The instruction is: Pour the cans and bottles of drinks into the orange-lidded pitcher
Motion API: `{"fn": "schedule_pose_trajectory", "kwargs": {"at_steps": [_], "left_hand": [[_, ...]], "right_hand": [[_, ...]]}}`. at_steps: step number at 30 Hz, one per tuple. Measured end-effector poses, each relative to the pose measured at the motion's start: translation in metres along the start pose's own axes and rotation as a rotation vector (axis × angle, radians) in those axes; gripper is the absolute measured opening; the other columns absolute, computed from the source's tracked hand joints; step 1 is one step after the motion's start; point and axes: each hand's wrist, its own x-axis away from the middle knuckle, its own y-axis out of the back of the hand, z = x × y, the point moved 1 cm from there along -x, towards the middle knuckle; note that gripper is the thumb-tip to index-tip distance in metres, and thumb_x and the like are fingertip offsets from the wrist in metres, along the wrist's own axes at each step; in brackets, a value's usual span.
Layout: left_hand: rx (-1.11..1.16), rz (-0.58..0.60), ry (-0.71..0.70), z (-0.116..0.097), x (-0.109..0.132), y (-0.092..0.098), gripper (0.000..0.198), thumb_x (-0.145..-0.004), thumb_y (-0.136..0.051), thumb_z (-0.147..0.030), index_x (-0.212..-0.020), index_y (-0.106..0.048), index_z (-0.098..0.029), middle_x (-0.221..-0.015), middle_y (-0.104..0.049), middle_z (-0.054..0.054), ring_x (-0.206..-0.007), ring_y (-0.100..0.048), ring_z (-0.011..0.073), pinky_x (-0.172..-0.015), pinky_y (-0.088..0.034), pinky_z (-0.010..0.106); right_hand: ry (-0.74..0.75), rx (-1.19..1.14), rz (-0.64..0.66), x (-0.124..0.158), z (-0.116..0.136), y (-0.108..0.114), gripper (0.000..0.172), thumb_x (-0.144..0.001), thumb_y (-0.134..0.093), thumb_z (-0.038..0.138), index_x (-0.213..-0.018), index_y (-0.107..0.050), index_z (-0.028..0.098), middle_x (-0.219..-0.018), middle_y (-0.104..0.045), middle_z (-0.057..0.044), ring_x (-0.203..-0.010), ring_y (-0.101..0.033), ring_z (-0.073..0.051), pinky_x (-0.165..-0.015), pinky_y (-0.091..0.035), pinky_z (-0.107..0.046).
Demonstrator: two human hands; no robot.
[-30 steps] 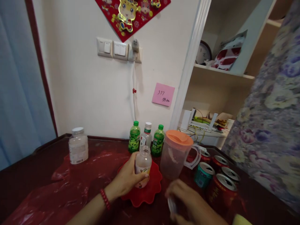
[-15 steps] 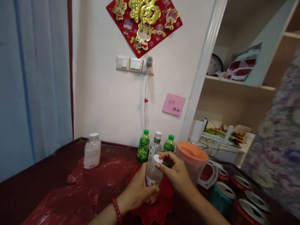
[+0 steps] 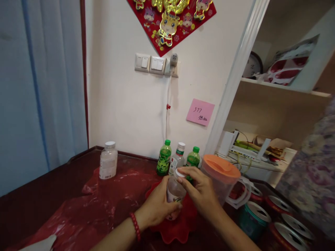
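A small clear bottle (image 3: 175,193) stands on a red scalloped plate (image 3: 180,228). My left hand (image 3: 157,207), with a red bead bracelet at the wrist, is wrapped around the bottle's body. My right hand (image 3: 200,191) reaches over from the right, its fingertips pinching the white cap (image 3: 180,172) on the bottle's mouth.
Behind stand two green bottles (image 3: 164,162) and a clear one (image 3: 177,161). A clear pitcher with an orange lid (image 3: 221,177) is at the right, with several cans (image 3: 255,218) beyond it. A white-capped jar (image 3: 108,165) stands on red plastic sheeting (image 3: 86,209) at the left.
A second ago my right hand was low by the table's front and the bottle was uncapped. It rose and put the white cap on the bottle's mouth. The left hand kept its hold.
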Motion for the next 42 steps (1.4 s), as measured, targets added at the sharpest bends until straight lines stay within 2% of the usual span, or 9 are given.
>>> {"fn": "schedule_pose_trajectory", "kwargs": {"at_steps": [5, 11, 15, 20, 27, 31, 35, 37, 42], "left_hand": [[0.001, 0.0, -0.026, 0.003, 0.001, 0.0, 0.063, -0.069, -0.072, -0.015, -0.128, -0.049, -0.018, -0.12, -0.066, 0.008, -0.108, -0.061, 0.0267, -0.094, -0.047, 0.039], [0.063, 0.002, -0.076, 0.006, -0.002, 0.0, 0.066, -0.07, -0.076, -0.017, -0.13, -0.048, -0.018, -0.123, -0.065, 0.009, -0.114, -0.06, 0.0284, -0.099, -0.046, 0.04], [0.096, 0.024, -0.111, 0.013, -0.005, 0.0, 0.065, -0.073, -0.077, -0.023, -0.131, -0.046, -0.021, -0.126, -0.063, 0.009, -0.117, -0.059, 0.0284, -0.101, -0.045, 0.04], [-0.025, 0.065, -0.091, 0.004, -0.009, 0.008, 0.063, -0.071, -0.074, -0.027, -0.127, -0.047, -0.019, -0.12, -0.065, 0.01, -0.115, -0.058, 0.0309, -0.1, -0.044, 0.042], [-0.165, 0.053, 0.0, -0.017, -0.012, 0.01, 0.063, -0.064, -0.075, -0.03, -0.123, -0.053, -0.018, -0.119, -0.068, 0.011, -0.113, -0.06, 0.0333, -0.101, -0.044, 0.044], [-0.159, 0.045, 0.011, -0.018, -0.02, 0.014, 0.062, -0.063, -0.077, -0.035, -0.119, -0.056, -0.017, -0.116, -0.07, 0.012, -0.109, -0.062, 0.0349, -0.097, -0.047, 0.045], [-0.132, 0.018, -0.024, -0.032, -0.033, 0.023, 0.068, -0.064, -0.08, -0.035, -0.125, -0.053, -0.019, -0.121, -0.069, 0.012, -0.113, -0.063, 0.0348, -0.102, -0.047, 0.047], [-0.085, -0.004, -0.042, -0.042, -0.04, 0.026, 0.069, -0.066, -0.081, -0.036, -0.126, -0.052, -0.018, -0.124, -0.068, 0.013, -0.115, -0.063, 0.0346, -0.103, -0.048, 0.047], [-0.11, -0.112, -0.06, -0.053, -0.059, 0.025, 0.065, -0.065, -0.082, -0.037, -0.121, -0.055, -0.018, -0.117, -0.072, 0.013, -0.11, -0.067, 0.034, -0.098, -0.053, 0.046]], "right_hand": [[0.059, 0.094, -0.022, 0.013, -0.004, -0.006, 0.024, -0.101, -0.057, 0.023, -0.121, -0.07, 0.02, -0.119, -0.065, -0.009, -0.11, -0.061, -0.023, -0.096, -0.049, -0.036], [0.116, 0.219, 0.012, 0.014, 0.005, -0.007, 0.034, -0.096, -0.054, 0.024, -0.124, -0.07, 0.018, -0.119, -0.065, -0.013, -0.111, -0.057, -0.033, -0.097, -0.042, -0.055], [0.06, 0.197, 0.061, 0.014, 0.009, -0.002, 0.042, -0.092, -0.054, 0.024, -0.131, -0.067, 0.02, -0.129, -0.063, -0.011, -0.117, -0.057, -0.032, -0.1, -0.045, -0.055], [-0.091, 0.126, 0.019, 0.037, 0.001, 0.017, 0.061, -0.096, -0.057, 0.033, -0.154, -0.042, 0.019, -0.151, -0.045, -0.01, -0.139, -0.042, -0.026, -0.115, -0.037, -0.049], [-0.179, 0.131, 0.019, 0.104, -0.024, 0.034, 0.035, -0.103, -0.049, 0.03, -0.135, -0.056, 0.02, -0.119, -0.065, -0.008, -0.107, -0.064, -0.02, -0.093, -0.052, -0.028], [-0.143, 0.206, 0.125, 0.129, -0.048, 0.026, 0.028, -0.096, -0.056, 0.021, -0.123, -0.064, 0.02, -0.101, -0.066, -0.005, -0.09, -0.066, -0.018, -0.081, -0.052, -0.023], [-0.063, 0.312, 0.256, 0.143, -0.076, 0.004, 0.042, -0.087, -0.081, 0.031, -0.125, -0.065, 0.035, -0.118, -0.066, 0.0, -0.103, -0.064, -0.022, -0.087, -0.048, -0.026], [-0.052, 0.365, 0.299, 0.148, -0.087, -0.01, 0.036, -0.092, -0.079, 0.033, -0.124, -0.066, 0.04, -0.119, -0.067, 0.001, -0.1, -0.064, -0.022, -0.086, -0.048, -0.028], [-0.089, 0.427, 0.328, 0.155, -0.096, -0.03, 0.023, -0.093, -0.078, 0.028, -0.115, -0.07, 0.034, -0.104, -0.068, -0.001, -0.092, -0.063, -0.022, -0.081, -0.048, -0.027]]}}
